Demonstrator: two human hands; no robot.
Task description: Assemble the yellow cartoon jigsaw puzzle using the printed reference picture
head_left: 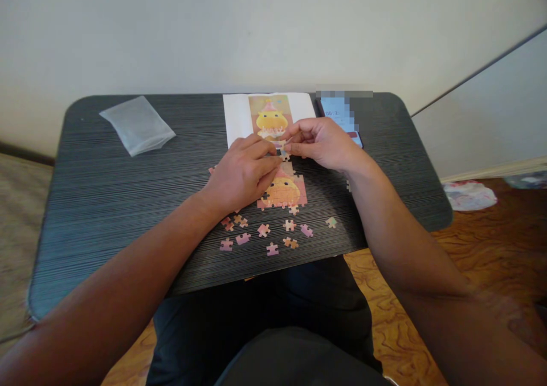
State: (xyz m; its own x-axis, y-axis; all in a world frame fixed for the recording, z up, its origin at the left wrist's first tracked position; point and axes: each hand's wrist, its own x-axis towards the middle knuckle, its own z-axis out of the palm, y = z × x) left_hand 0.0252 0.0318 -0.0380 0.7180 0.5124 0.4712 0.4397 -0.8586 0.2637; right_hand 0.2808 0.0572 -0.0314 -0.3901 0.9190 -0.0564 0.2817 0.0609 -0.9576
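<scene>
A partly joined jigsaw (284, 191) with a yellow duck picture lies on the dark table (106, 203). My left hand (241, 172) rests on its left part, fingers curled and pressing down near its top edge. My right hand (318, 142) hovers just above the jigsaw's top, pinching a small puzzle piece (282, 145) between thumb and fingers. The two hands' fingertips almost meet. Behind them lies a white reference sheet (239, 118) showing the same duck. Several loose pieces (264, 230) are scattered toward the near edge.
A clear plastic bag (137, 125) lies at the table's far left. A phone (342, 115) lies right of the sheet at the far edge. A wall stands behind. My lap is under the near edge; cloth (469, 195) lies on the wooden floor at right.
</scene>
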